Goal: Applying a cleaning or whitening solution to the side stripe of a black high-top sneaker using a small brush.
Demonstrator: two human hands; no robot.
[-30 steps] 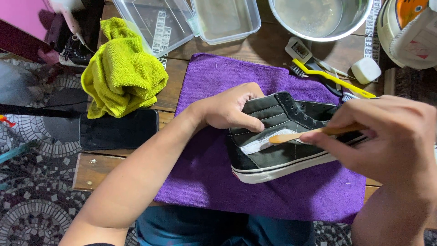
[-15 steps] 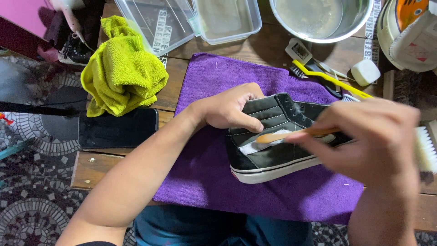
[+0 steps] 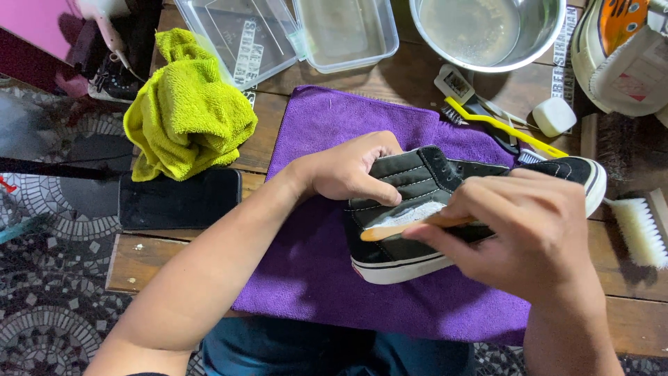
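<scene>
A black high-top sneaker with a white sole lies on its side on a purple cloth. My left hand grips the sneaker's heel and collar, thumb on its side. My right hand is closed on a wooden-handled brush and covers the shoe's middle. The brush tip rests on a white foamy patch on the shoe's side near the heel. The toe pokes out beyond my right hand.
A yellow-green towel and a black phone lie at left. Behind are clear plastic containers, a metal bowl of water, a yellow-handled brush, a white block. A white-bristled brush lies at right.
My right hand has slid left along the shoe, carrying the brush tip toward the heel. The toe is now uncovered. My left hand keeps its hold.
</scene>
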